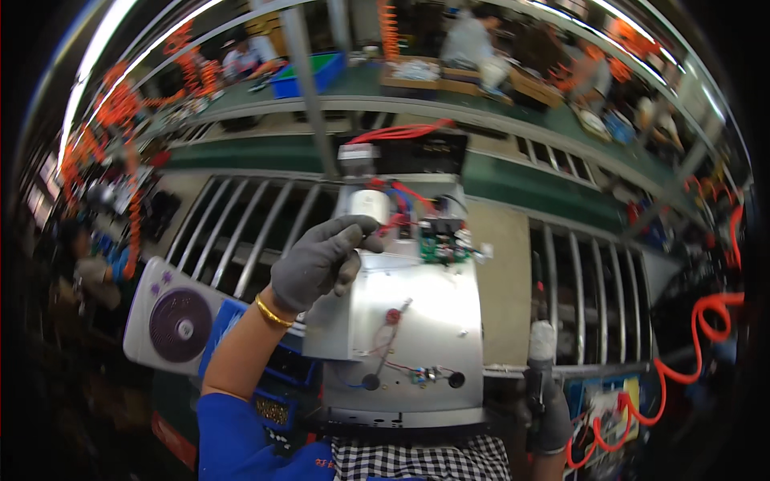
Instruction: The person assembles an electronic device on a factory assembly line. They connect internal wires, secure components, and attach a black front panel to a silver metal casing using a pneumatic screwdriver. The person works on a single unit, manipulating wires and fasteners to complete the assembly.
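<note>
A metal chassis panel (425, 309) lies in front of me, with a green circuit board (443, 240), coloured wires and a white cylinder (370, 206) toward its far end. My left hand (314, 266), in a grey glove, hovers over its left side just below the cylinder. Thumb and fingertips are pinched together; whatever they hold is too small to make out. At the lower right my right hand (549, 421), gloved too, is wrapped around a power screwdriver (542, 345) pointing away from me, off the panel's right side. Blur hides its tip.
Metal rollers (241, 232) flank the panel on both sides. A round-grilled fan-like unit (180, 325) and a blue bin of small screws (273, 410) stand left. A coiled orange hose (662, 393) hangs right. People work at a far bench (361, 84).
</note>
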A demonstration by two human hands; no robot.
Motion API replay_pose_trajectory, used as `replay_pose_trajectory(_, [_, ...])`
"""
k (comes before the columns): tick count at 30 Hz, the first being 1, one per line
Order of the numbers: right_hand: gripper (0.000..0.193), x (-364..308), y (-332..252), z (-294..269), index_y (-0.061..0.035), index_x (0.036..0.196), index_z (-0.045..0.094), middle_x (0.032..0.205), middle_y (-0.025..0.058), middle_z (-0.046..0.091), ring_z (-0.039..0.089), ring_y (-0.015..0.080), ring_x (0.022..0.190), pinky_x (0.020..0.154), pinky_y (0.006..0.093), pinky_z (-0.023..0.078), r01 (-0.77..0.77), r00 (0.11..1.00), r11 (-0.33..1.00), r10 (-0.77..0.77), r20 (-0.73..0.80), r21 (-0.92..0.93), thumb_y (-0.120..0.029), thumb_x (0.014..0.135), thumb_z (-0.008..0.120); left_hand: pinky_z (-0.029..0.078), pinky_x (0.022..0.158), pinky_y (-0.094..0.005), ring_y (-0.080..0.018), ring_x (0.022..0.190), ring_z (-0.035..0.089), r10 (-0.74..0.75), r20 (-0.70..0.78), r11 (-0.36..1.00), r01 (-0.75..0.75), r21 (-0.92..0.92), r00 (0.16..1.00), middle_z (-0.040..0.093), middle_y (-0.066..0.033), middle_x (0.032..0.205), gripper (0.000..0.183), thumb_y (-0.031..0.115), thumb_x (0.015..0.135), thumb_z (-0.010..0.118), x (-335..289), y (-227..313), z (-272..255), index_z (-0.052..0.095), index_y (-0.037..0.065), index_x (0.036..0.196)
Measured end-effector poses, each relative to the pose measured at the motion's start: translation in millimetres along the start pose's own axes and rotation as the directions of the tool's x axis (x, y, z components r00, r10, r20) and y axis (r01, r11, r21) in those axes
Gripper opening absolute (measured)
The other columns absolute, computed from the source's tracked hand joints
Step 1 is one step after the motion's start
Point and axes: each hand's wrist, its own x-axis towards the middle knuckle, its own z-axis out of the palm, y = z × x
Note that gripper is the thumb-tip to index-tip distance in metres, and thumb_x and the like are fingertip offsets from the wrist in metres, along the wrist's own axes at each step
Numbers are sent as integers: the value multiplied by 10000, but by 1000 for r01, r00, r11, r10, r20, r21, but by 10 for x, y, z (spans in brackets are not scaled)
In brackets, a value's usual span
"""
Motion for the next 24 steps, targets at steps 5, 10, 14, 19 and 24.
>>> replay_pose_trajectory(5, [824, -181, -122, 171, -12, 1130, 565, 821, 38, 596, 513, 96, 517, 416, 227, 363, 13, 999, 994, -8, 49, -111, -751, 772, 626, 308, 389, -173, -24, 480, 360, -266, 280, 962, 238, 130, 922, 556, 23, 844, 362, 393, 1016, 516, 695, -237, 624, 534, 87, 1208])
replay_pose_trajectory(10, [995, -423, -90, 219, -12, 1160, 543, 855, 41, 598, 522, 84, 537, 436, 209, 387, -11, 998, 997, 16, 64, -81, -862, 649, 626, 263, 353, -180, -19, 461, 327, -455, 470, 873, 482, 69, 757, 503, 56, 774, 379, 462, 998, 521, 1111, -599, 1026, 532, 99, 1107])
replay_pose_trajectory(14, [928, -606, 48, 199, -7, 1362, 448, 901, 17, 566, 520, 69, 645, 536, 224, 417, 0, 996, 999, 3, 85, -36, -736, 808, 600, 262, 337, -178, -22, 445, 328, -525, 496, 837, 527, 151, 692, 503, 72, 746, 379, 497, 1002, 475, 1190, -779, 1336, 538, 132, 1082])
replay_pose_trajectory(19, [887, -777, 271, 163, 6, 1345, 455, 913, 27, 556, 518, 69, 650, 546, 221, 421, 31, 993, 999, -30, 113, -6, -713, 842, 581, 260, 337, -180, -24, 459, 335, -548, 544, 822, 530, 210, 635, 498, 76, 754, 375, 501, 985, 512, 1164, -951, 1617, 528, 136, 1068])
replay_pose_trajectory(24, [876, -903, 380, 269, 10, 1321, 474, 869, 16, 531, 507, 66, 640, 540, 214, 409, 90, 996, 996, -90, 4, 10, -720, 846, 571, 265, 349, -180, -24, 476, 347, -563, 593, 807, 537, 245, 576, 508, 76, 774, 376, 491, 980, 534, 1117, -1067, 1757, 523, 140, 1115])
